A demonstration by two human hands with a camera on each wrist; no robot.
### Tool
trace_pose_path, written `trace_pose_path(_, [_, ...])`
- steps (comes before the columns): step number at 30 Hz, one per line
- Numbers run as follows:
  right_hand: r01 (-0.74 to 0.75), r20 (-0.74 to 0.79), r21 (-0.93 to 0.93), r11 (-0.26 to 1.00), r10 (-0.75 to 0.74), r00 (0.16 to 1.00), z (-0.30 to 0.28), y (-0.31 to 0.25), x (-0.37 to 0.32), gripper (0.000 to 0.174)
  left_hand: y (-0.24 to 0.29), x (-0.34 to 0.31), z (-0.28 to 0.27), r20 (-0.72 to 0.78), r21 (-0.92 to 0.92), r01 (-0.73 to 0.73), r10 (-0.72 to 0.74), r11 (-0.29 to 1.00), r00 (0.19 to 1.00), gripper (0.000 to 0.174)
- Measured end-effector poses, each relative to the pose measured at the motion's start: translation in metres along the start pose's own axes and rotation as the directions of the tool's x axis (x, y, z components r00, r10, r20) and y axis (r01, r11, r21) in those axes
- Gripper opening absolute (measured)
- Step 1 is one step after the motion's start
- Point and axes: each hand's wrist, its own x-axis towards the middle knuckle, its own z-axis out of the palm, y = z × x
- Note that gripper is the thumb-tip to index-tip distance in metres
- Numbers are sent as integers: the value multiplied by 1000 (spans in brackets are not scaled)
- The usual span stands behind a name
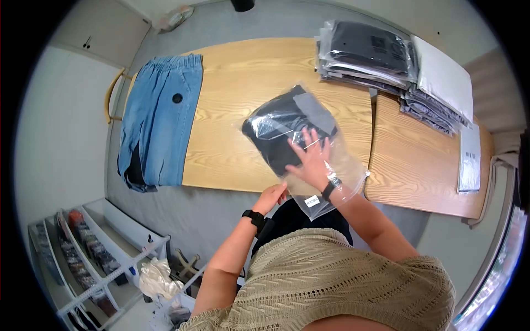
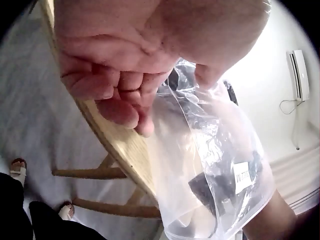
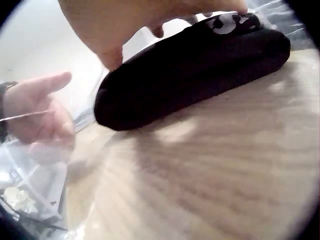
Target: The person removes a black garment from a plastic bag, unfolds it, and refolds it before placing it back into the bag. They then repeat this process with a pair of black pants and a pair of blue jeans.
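Observation:
A dark folded garment (image 1: 276, 129) lies inside a clear plastic bag (image 1: 345, 157) on the wooden table. My right hand (image 1: 314, 163) reaches into the bag, fingers spread on the garment, with plastic over the wrist. In the right wrist view that hand (image 3: 145, 22) rests along the top of the dark bundle (image 3: 190, 70). Beside the bag's near edge is my left hand (image 1: 270, 198). The left wrist view shows the left hand (image 2: 140, 55) with fingers loosely bent, thumb by the plastic (image 2: 210, 135); whether it touches is unclear. A white label (image 1: 312, 201) sits near the bag's mouth.
Blue jeans (image 1: 160, 116) with a round black item (image 1: 177, 98) lie at the table's left end. Stacks of bagged garments (image 1: 367, 52) stand at the back right. One flat packet (image 1: 469, 160) is at the far right. Divided bins (image 1: 96, 248) are on the floor, lower left.

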Motion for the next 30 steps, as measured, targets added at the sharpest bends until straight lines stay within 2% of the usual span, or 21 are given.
trace_pose_path(2, [84, 60, 61, 995, -88, 994, 6, -4, -5, 70, -1, 3, 3, 13, 205, -9, 7, 979, 1000, 50])
trace_pose_path(4, [110, 89, 19, 994, -111, 990, 14, -5, 1, 75, -5, 6, 6, 29, 186, -7, 2, 982, 1000, 49])
trace_pose_path(6, [106, 71, 7, 994, -106, 992, 21, -10, 11, 78, -12, 12, 9, 84, 35, -61, 58, 998, 995, 43])
trace_pose_path(7, [86, 61, -19, 996, -85, 995, 23, -12, 17, 77, -14, 13, 10, 88, 32, -58, 55, 998, 995, 43])
trace_pose_path(9, [52, 36, -60, 997, -50, 998, 24, -16, 26, 76, -15, 16, 9, 28, -176, -32, 38, 984, 999, 33])
trace_pose_path(12, [-16, 13, -2, 1000, 16, 1000, 25, -22, 19, 71, 0, 7, -15, -6, -123, 4, -4, 992, 1000, 25])
trace_pose_path(13, [32, 15, 2, 999, -32, 999, 26, -18, 7, 67, 0, 4, -29, -15, -73, -1, 0, 997, 1000, 24])
trace_pose_path(15, [157, 135, 187, 970, -184, 974, 40, -4, -37, 56, -5, -3, -55, -27, -12, 3, -3, 1000, 1000, 22])
trace_pose_path(16, [332, 172, 325, 885, -401, 900, 10, 7, -66, 55, -8, -6, -63, -33, 0, 7, -7, 1000, 999, 23])
trace_pose_path(17, [345, 242, 400, 849, -461, 854, -30, 4, -83, 52, -10, -9, -68, -25, -13, 15, -16, 1000, 1000, 23])
trace_pose_path(18, [135, 508, 579, 804, -486, 711, -51, 9, -93, 48, -9, -12, -71, -15, 48, 23, -22, 999, 1000, 27])
trace_pose_path(19, [65, 433, 745, 664, -555, 710, -55, 23, -112, 40, -8, -14, -70, -4, 111, 31, -31, 993, 1000, 31])
trace_pose_path(20, [-46, 502, 795, 605, -613, 611, -75, 30, -108, 38, -6, -14, -66, 1, 107, 36, -37, 994, 999, 31])
trace_pose_path(22, [-588, 692, 720, 368, -450, 565, -113, 59, -85, 33, -2, -12, -60, -116, 37, 8, -4, 999, 993, 37])
trace_pose_path(23, [-601, 664, 733, 320, -143, 734, -105, 78, -82, 32, 0, -9, -59, -120, 55, 12, -5, 998, 993, 41])
trace_pose_path(24, [-596, 566, 754, 277, 189, 803, -90, 95, -79, 31, 2, -4, -57, -112, 58, 9, -2, 998, 994, 41])
trace_pose_path(26, [-407, 295, 860, 307, 351, 889, -58, 111, -62, 28, 4, 4, -51, -95, 69, 80, -73, 994, 993, 38])
trace_pose_path(27, [-397, 284, 864, 311, 350, 893, -42, 122, -64, 28, 4, 5, -49, -97, 74, 70, -63, 995, 993, 38])
trace_pose_path(28, [-550, 505, 805, 221, 231, 832, -25, 135, -66, 27, 3, 7, -47, -99, 44, 50, -45, 998, 994, 38])
trace_pose_path(29, [-691, 687, 705, 157, 87, 721, -15, 143, -65, 27, 5, 6, -46, -104, 15, 26, -25, 1000, 994, 39])
trace_pose_path(30, [-678, 675, 716, 166, 80, 733, -11, 140, -66, 27, 10, 3, -45, -114, 20, 10, -8, 1000, 993, 39])
